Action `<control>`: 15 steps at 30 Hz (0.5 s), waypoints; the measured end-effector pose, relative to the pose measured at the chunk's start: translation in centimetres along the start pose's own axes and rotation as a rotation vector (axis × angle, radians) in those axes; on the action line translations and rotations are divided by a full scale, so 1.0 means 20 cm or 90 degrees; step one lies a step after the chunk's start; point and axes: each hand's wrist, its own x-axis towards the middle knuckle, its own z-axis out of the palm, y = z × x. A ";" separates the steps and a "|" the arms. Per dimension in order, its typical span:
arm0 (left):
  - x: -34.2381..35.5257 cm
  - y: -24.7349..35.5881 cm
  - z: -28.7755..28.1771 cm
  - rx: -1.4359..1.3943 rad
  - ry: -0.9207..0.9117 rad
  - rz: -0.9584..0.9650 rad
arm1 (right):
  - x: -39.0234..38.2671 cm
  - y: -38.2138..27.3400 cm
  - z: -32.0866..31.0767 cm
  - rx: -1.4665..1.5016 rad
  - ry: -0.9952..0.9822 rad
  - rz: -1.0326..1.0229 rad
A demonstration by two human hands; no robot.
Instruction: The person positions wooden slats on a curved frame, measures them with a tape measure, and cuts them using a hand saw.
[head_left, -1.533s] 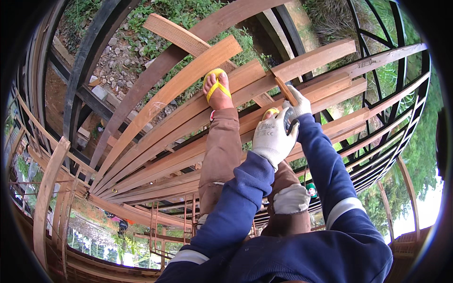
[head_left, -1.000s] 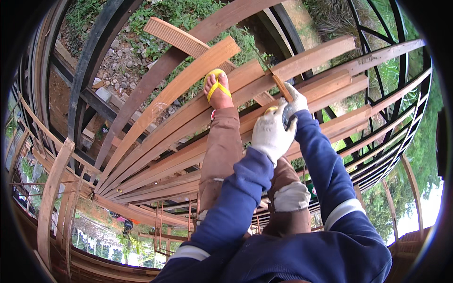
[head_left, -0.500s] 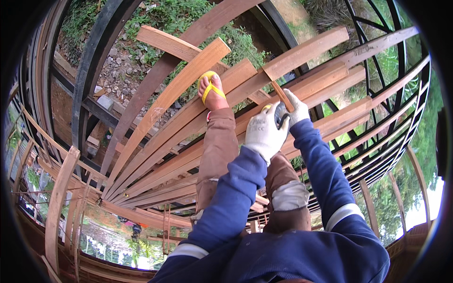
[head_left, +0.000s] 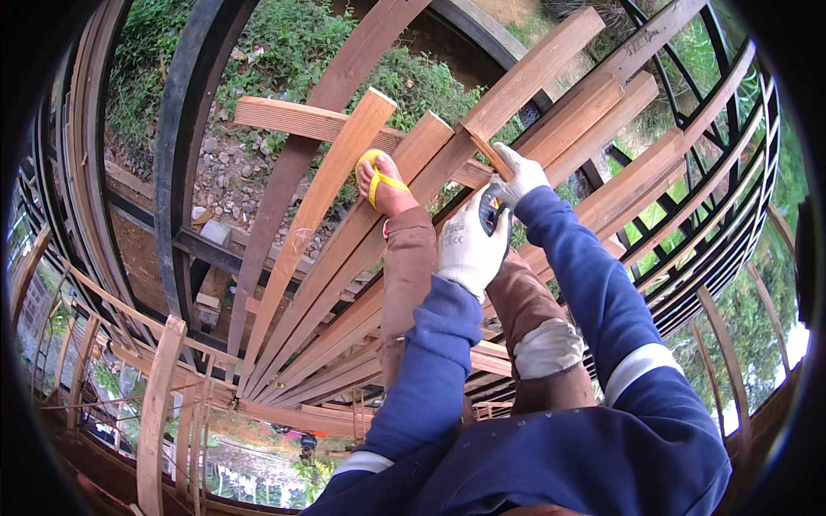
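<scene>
My left hand (head_left: 469,245), in a white glove, is closed with a dark palm side; what it holds is hidden. Just above it, my right hand (head_left: 520,176), also gloved, grips a thin wooden strip (head_left: 489,150), whose upper end meets a long timber board (head_left: 525,64). My left foot in a yellow sandal (head_left: 387,185) rests on neighbouring boards (head_left: 422,142). A crosswise board (head_left: 275,116) lies under them. My right foot is hidden behind my hands.
Dark curved beams (head_left: 185,129) and more timber slats (head_left: 645,206) form an open framework high over rubble (head_left: 224,159) and plants. Upright posts (head_left: 155,413) stand at lower left. A person (head_left: 307,445) is far below, small and unclear.
The view has turned, so the boards appear rotated anticlockwise. My hands sit slightly higher and further left in the picture, still closed, with the strip in my right hand.
</scene>
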 end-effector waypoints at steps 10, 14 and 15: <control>0.07 0.09 -0.04 -0.003 -0.049 0.024 | -0.36 0.06 -0.26 0.029 -0.031 -0.037; 0.08 0.05 0.01 0.020 -0.019 0.029 | -0.01 0.06 0.04 0.037 0.010 0.007; 0.03 -0.03 0.03 -0.017 -0.015 0.020 | -0.12 -0.01 -0.02 0.022 -0.004 -0.010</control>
